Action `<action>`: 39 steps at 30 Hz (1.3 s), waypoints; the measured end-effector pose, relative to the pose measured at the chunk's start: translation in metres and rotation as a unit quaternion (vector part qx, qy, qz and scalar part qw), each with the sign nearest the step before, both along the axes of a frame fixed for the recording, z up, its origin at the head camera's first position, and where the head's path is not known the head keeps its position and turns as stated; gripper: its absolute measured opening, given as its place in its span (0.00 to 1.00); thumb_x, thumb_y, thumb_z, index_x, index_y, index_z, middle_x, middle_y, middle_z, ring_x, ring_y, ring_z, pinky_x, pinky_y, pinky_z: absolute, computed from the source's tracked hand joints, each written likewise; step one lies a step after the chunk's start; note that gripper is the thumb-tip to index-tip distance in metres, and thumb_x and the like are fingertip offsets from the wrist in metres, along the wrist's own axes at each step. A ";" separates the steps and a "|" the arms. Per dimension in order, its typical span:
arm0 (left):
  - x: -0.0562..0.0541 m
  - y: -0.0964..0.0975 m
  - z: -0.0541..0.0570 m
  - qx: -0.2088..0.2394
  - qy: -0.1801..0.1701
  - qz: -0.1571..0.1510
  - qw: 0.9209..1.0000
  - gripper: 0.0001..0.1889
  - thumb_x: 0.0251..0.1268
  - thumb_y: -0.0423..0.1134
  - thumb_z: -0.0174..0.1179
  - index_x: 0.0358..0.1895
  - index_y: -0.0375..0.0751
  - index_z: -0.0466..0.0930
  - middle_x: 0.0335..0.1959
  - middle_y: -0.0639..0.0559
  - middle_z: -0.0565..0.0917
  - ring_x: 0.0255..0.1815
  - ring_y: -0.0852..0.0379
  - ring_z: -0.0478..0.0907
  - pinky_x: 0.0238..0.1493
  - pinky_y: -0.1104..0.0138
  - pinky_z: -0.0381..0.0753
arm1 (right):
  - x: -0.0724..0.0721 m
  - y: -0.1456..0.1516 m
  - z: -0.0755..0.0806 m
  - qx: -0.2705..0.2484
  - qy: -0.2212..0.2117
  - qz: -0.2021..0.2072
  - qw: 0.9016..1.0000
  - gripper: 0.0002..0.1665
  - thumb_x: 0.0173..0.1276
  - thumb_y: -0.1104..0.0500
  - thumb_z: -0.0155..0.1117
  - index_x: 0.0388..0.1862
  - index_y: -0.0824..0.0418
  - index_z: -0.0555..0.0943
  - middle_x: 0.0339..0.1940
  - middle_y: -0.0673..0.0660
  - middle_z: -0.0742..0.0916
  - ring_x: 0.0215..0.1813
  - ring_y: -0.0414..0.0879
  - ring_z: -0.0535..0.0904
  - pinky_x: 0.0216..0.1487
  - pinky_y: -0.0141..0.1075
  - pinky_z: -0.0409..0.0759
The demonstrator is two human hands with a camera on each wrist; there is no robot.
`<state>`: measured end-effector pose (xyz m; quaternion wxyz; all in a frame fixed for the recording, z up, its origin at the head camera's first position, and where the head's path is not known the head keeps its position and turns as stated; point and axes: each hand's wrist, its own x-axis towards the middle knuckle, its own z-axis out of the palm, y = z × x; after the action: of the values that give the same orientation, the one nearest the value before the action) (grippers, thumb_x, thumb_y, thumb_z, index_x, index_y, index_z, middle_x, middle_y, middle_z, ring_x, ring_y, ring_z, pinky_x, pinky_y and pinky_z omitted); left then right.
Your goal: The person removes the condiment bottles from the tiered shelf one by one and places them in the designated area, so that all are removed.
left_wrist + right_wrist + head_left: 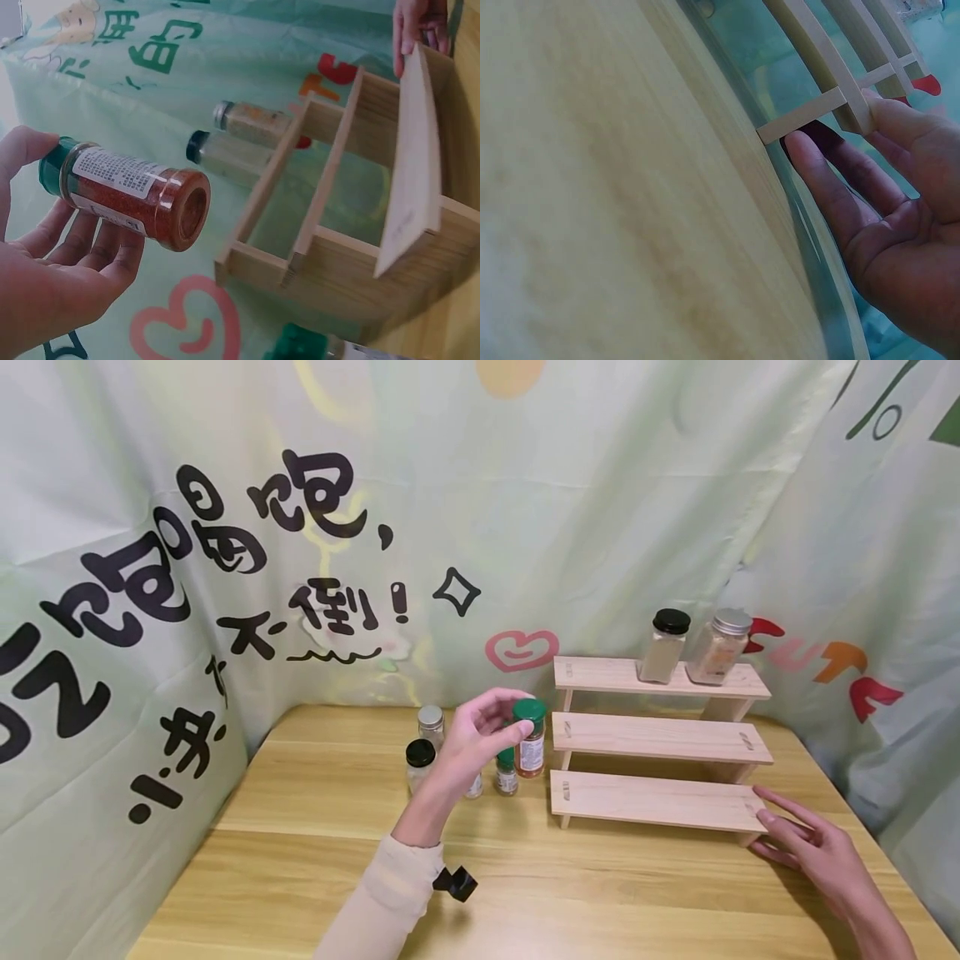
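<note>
Red-filled jar (531,755) held up by left hand (478,733), fingers curled; rack (652,799) end lightly gripped by right hand (819,853), fingers part-spread.

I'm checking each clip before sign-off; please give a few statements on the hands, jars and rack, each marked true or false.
1. The left hand holds a green-lidded jar of red seasoning. True.
2. A black-lidded jar and a silver-lidded jar stand on the top shelf of the wooden rack. True.
3. The right hand touches the top shelf. False: it touches one end of the bottom shelf.
4. The held jar is uncapped. False: its lid is on.
5. A smaller green-lidded jar stands on the table beside the rack. True.
</note>
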<state>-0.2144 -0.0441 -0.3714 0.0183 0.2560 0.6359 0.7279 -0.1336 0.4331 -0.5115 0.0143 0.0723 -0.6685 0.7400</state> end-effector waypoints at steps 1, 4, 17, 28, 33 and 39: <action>0.001 -0.001 -0.003 0.000 -0.005 0.000 1.000 0.18 0.66 0.31 0.66 0.58 0.35 0.81 0.47 0.45 0.84 0.48 0.51 0.80 0.53 0.66 0.82 | 0.000 0.000 0.000 0.000 0.000 0.000 1.000 0.27 0.80 0.71 0.52 0.74 0.60 0.74 0.63 0.35 0.82 0.56 0.32 0.83 0.45 0.42 0.88; 0.003 -0.004 -0.011 0.000 -0.016 0.002 1.000 0.17 0.66 0.30 0.66 0.58 0.34 0.81 0.47 0.45 0.83 0.47 0.51 0.80 0.53 0.66 0.82 | 0.001 0.001 -0.001 -0.001 -0.004 0.004 1.000 0.27 0.80 0.71 0.52 0.74 0.59 0.74 0.63 0.35 0.82 0.56 0.32 0.83 0.45 0.42 0.87; 0.010 -0.016 -0.040 -0.025 -0.058 -0.001 0.998 0.19 0.65 0.29 0.66 0.59 0.33 0.79 0.48 0.46 0.83 0.49 0.51 0.80 0.54 0.66 0.82 | -0.001 0.002 0.000 0.009 -0.016 -0.008 1.000 0.27 0.80 0.69 0.54 0.73 0.56 0.76 0.62 0.33 0.82 0.56 0.31 0.83 0.46 0.41 0.87; 0.015 -0.025 -0.070 -0.060 -0.071 -0.011 0.996 0.20 0.63 0.28 0.68 0.58 0.31 0.79 0.53 0.44 0.83 0.52 0.51 0.81 0.59 0.63 0.82 | 0.000 0.002 -0.001 0.002 -0.004 0.002 1.000 0.27 0.80 0.70 0.53 0.73 0.56 0.75 0.63 0.35 0.82 0.56 0.32 0.83 0.46 0.41 0.87; 0.019 -0.025 -0.079 -0.066 -0.088 -0.017 0.994 0.20 0.62 0.27 0.68 0.57 0.32 0.78 0.54 0.43 0.83 0.52 0.50 0.81 0.58 0.64 0.83 | 0.001 0.002 -0.001 0.003 0.000 0.005 1.000 0.27 0.80 0.71 0.52 0.74 0.57 0.75 0.64 0.34 0.82 0.57 0.32 0.83 0.46 0.41 0.87; 0.021 -0.028 -0.089 -0.067 -0.100 -0.023 0.992 0.20 0.63 0.28 0.68 0.58 0.31 0.77 0.53 0.44 0.82 0.52 0.51 0.81 0.56 0.66 0.83 | 0.001 0.000 0.000 0.002 -0.005 -0.002 1.000 0.27 0.80 0.71 0.52 0.73 0.56 0.76 0.63 0.35 0.83 0.56 0.33 0.83 0.46 0.41 0.88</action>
<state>-0.1934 -0.0717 -0.4604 0.1158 0.1950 0.6720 0.7050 -0.1330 0.4335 -0.5120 0.0121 0.0679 -0.6705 0.7387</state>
